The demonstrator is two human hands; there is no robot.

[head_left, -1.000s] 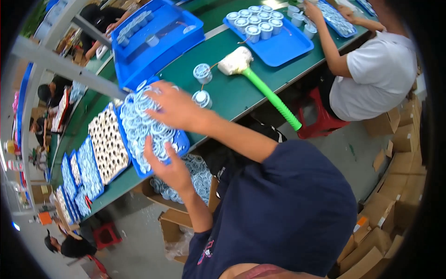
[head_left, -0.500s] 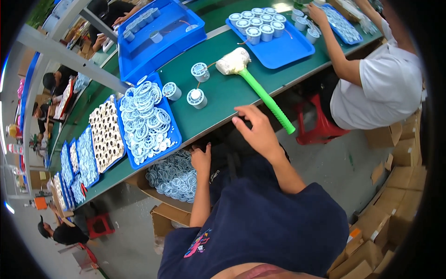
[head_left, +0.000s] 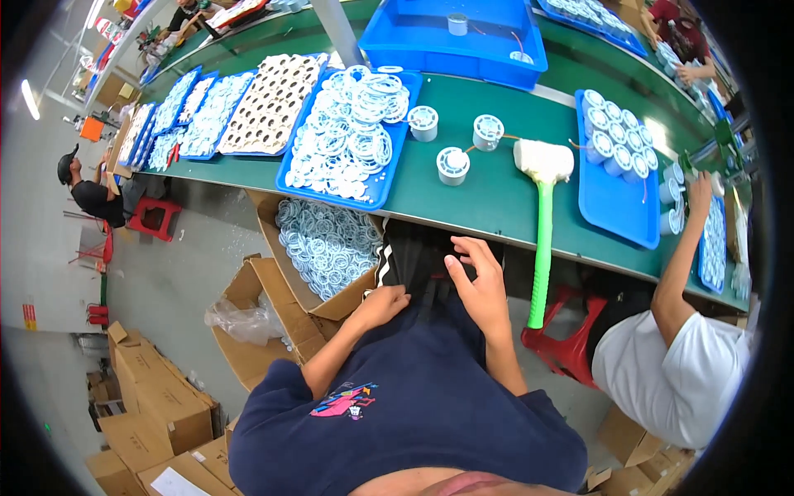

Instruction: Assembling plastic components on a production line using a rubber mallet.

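My left hand (head_left: 383,305) rests at my lap beside the open carton, its fingers loosely bent and nothing visible in it. Just short of the table edge, my right hand (head_left: 481,285) is raised with thumb and fingers apart, holding nothing. Nearest to it on the table lies a mallet (head_left: 542,240) with a white head and a green handle that juts over the edge. Left of the mallet head stand three pale-blue cylindrical parts, among them a front one (head_left: 452,166) with a white disc on top and a rear one (head_left: 488,131) with a reddish wire.
A blue tray (head_left: 298,183) heaped with pale-blue rings lies left on the green table (head_left: 504,198). Another blue tray (head_left: 616,211) holds several cylindrical parts. Rings fill a carton (head_left: 285,273) below the table. A co-worker in a white shirt (head_left: 670,372) sits at the right.
The view has swung to the right, so the table things appear shifted and turned. Both hands are now lower, closer to my lap, and the right hand is farther from the table edge.
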